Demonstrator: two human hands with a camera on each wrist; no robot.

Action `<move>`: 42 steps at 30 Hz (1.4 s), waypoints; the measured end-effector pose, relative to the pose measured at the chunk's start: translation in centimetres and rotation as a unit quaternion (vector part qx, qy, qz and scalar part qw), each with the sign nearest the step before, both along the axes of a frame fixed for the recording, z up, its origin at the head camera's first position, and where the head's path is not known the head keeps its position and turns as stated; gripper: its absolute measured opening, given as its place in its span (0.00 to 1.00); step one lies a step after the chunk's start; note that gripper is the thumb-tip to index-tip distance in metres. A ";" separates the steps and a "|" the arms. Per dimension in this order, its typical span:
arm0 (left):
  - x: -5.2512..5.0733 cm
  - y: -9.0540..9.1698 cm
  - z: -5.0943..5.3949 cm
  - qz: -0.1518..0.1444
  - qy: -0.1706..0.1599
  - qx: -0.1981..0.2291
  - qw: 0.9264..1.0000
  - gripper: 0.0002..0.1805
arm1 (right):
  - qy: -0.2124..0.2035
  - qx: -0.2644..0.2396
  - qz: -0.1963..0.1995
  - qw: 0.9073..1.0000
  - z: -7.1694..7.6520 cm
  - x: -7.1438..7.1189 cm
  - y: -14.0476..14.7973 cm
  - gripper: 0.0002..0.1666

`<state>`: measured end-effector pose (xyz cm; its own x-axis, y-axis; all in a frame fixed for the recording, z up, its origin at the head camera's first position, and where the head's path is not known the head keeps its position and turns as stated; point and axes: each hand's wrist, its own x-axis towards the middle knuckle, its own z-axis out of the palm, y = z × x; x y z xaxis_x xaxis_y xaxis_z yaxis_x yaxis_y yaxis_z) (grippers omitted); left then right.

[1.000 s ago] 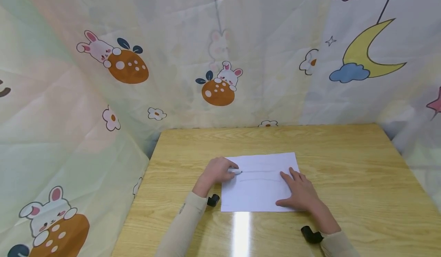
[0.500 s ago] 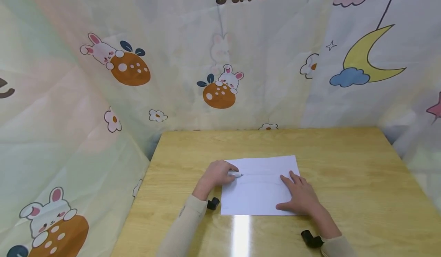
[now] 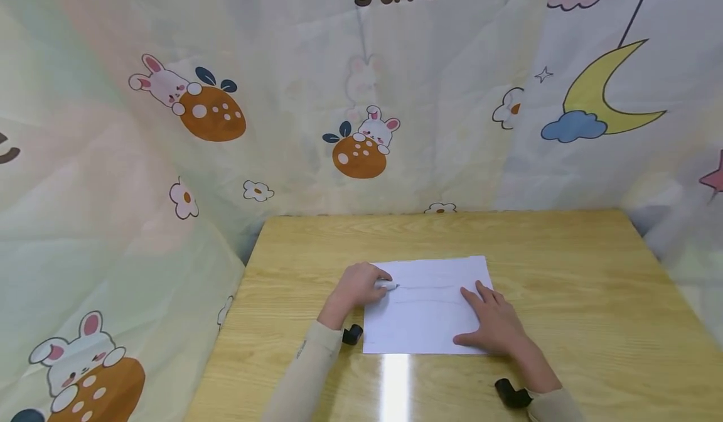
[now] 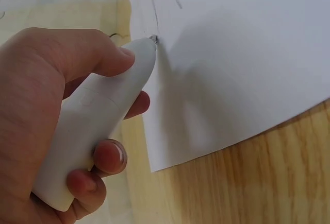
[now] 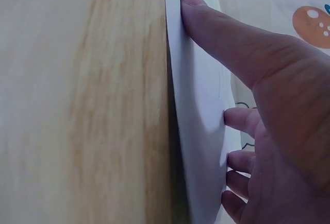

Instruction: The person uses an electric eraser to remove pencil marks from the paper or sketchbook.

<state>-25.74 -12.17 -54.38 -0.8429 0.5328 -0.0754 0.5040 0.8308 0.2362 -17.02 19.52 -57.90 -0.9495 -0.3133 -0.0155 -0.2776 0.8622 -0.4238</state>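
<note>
Left hand [image 3: 357, 284] grips a thick, white, smooth-bodied pen-like tool [image 4: 98, 108], fingers and thumb curled round it. Right hand [image 3: 494, 321] is spread, empty, thumb and fingertips resting on the right part of a white rectangular paper sheet [image 3: 418, 331], which lies on a light, wood-grained table [image 3: 282, 271]. Tool position: over the sheet's left part, dark tip at the left end of one thin grey line [image 4: 153, 7]; whether the tip touches cannot be confirmed. A second thin line runs below it on the sheet. Change over the last second: none found in hands, tool or sheet; only the head view shifts slightly. Judgement: the work stands paused, the sheet steadied, with no added line evident.
</note>
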 end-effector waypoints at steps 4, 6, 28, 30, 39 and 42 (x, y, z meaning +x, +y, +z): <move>-0.4 -0.1 0.9 -0.004 0.000 -0.002 1.000 0.13 | 0.018 -0.001 0.001 1.000 0.2 -0.7 -0.2 0.64; -0.5 -0.3 1.2 0.000 0.013 -0.010 1.000 0.12 | 0.018 0.000 0.003 1.000 0.1 -0.9 -0.3 0.64; 0.5 -0.1 0.0 0.001 0.027 0.005 1.000 0.13 | 0.010 -0.012 -0.024 1.000 -0.6 0.0 -0.5 0.70; 0.4 -0.1 0.1 0.006 0.042 0.008 0.999 0.13 | 0.016 -0.014 -0.022 1.000 -0.5 -0.2 -0.6 0.70; 0.2 0.0 -0.2 0.019 0.034 0.010 0.999 0.13 | 0.006 -0.015 -0.026 1.000 -0.6 -0.4 -0.6 0.75; 0.4 0.0 -0.5 0.033 0.035 0.007 0.999 0.12 | 0.005 -0.014 -0.025 1.000 -0.8 -0.2 -0.5 0.75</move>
<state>-25.37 -12.17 -54.87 -0.8794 0.4759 -0.0087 0.4633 0.8601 0.2136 -17.25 19.03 -58.68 -0.9642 -0.2652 0.0024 -0.2384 0.8629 -0.4456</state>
